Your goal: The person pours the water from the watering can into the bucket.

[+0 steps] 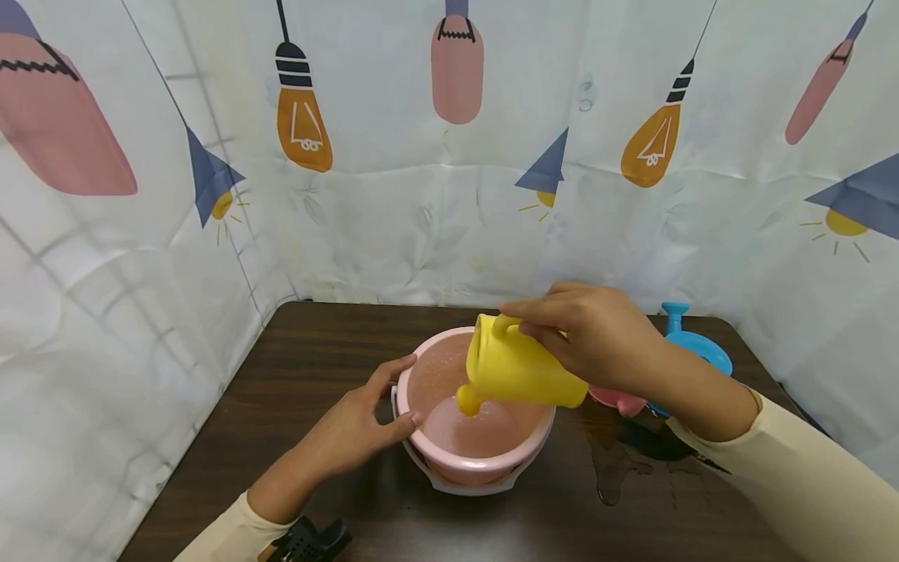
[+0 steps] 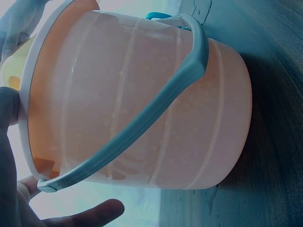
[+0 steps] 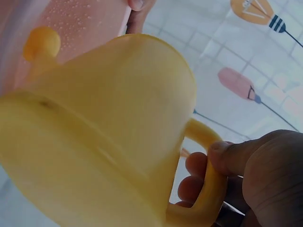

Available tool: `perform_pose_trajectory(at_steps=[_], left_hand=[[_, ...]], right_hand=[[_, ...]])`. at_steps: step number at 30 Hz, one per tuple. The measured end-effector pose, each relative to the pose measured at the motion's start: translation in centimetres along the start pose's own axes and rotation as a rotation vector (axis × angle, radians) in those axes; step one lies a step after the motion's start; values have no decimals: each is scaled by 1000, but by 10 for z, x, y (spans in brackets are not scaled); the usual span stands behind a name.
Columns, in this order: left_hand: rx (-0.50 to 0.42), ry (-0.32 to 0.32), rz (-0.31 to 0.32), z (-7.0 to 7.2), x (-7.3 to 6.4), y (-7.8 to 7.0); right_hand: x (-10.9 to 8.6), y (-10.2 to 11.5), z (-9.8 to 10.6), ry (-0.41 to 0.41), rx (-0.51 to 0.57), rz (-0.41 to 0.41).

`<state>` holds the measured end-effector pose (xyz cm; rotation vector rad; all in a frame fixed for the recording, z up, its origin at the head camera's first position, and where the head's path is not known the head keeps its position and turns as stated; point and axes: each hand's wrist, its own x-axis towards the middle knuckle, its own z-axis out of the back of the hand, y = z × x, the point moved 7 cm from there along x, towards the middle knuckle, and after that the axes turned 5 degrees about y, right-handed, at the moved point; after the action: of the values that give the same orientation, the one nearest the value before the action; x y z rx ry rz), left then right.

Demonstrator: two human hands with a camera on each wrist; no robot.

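Observation:
A pink bucket [image 1: 477, 464] stands upright on the dark wooden table, its pale handle [image 2: 137, 124] hanging down against the side. My left hand [image 1: 347, 433] grips the left of its rim, with the thumb on the near side and the fingers spread. Over the bucket's mouth, my right hand [image 1: 597, 336] holds a yellow toy watering can [image 1: 530, 375] by its loop handle [image 3: 213, 184]. The can is tipped left, with its round spout head [image 1: 468, 399] pointing down into the bucket. Droplets cling to the bucket's inner wall.
Behind my right forearm are a blue watering can [image 1: 705, 349] and a pink object [image 1: 621, 400], partly covered. Spilled water [image 1: 609, 476] wets the table [image 1: 562, 523] right of the bucket. A printed white curtain [image 1: 393, 234] closes off the back and sides.

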<state>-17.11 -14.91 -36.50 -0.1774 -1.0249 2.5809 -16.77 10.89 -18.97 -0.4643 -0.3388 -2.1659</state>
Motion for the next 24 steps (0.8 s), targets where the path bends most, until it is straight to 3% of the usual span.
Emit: perform_pose_trajectory(at_steps=[9,20,24], left_hand=[[19,-6,3,1,0,0],[20,-9,8,1,0,1],[18,-12,9,1,0,1]], right_hand=[[-19,-12,15,-102,-3,-23],[-42,-30,25,-143,39,-56],[-50,-37,25,-139,58,-104]])
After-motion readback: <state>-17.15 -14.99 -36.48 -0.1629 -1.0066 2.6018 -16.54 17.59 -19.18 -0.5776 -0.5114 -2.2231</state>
